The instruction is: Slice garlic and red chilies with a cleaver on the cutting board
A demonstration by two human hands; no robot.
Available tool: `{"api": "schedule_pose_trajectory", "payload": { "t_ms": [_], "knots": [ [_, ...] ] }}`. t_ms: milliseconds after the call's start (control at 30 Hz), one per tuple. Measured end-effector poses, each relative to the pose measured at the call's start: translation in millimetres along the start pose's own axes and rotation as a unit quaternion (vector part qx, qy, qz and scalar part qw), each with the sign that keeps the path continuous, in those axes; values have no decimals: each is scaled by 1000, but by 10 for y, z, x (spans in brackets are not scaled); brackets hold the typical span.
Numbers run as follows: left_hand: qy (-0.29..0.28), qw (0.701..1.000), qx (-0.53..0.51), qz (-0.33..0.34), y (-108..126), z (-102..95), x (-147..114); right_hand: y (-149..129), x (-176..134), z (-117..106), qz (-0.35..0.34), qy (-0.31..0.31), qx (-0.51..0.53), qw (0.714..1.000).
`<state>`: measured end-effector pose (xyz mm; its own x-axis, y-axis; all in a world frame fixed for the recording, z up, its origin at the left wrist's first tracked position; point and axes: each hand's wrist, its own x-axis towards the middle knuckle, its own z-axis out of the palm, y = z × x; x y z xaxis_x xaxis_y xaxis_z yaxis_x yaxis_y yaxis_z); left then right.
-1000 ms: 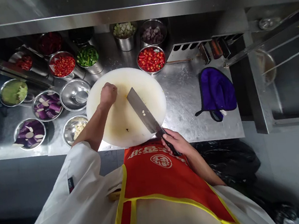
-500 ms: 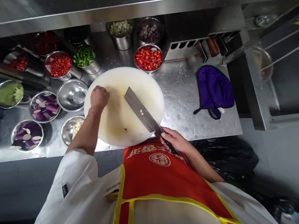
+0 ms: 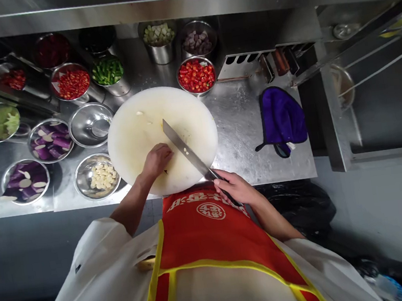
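Observation:
A round white cutting board [image 3: 135,134] lies on the steel counter. My right hand [image 3: 234,189] grips the handle of a cleaver [image 3: 184,148] at the board's near right edge; its blade slants up and left across the board with small pale bits stuck to it. My left hand [image 3: 156,159] rests on the near part of the board, just left of the blade, fingers curled; whether it holds anything is hidden. A few pale scraps [image 3: 140,113] lie at the far side of the board. A steel bowl of pale chopped pieces [image 3: 98,176] stands just left of the board.
Steel bowls ring the board: an empty one [image 3: 91,125], two of purple eggplant [image 3: 47,141], red chilli [image 3: 196,75], green pieces [image 3: 107,72], and others behind. A purple cloth [image 3: 281,119] lies to the right, with a sink [image 3: 375,98] beyond. A steel shelf [image 3: 182,5] runs overhead.
My left hand has moved from the far left of the board back toward me, next to the blade. The cleaver has shifted slightly nearer and the view has tilted.

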<state>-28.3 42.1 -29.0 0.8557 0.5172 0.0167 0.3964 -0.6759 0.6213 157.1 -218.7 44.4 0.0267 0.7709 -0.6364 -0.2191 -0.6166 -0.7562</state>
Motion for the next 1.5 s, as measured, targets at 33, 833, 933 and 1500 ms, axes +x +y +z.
{"api": "schedule_pose_trajectory", "payload": {
  "t_ms": [33,833,933,1500],
  "knots": [
    [4,1000,-6,8,7,22,2,-13,-22,-16,2,-3,-11,1000],
    [16,999,2,-31,71,85,-38,-142,133,-44,-35,-21,-123,992],
    [37,994,2,-101,228,113,-21,-114,89,-76,-35,-20,-99,994],
    [-257,957,12,136,90,-225,341,60,11,-152,-28,-1,-8,1000]
  ]
}}
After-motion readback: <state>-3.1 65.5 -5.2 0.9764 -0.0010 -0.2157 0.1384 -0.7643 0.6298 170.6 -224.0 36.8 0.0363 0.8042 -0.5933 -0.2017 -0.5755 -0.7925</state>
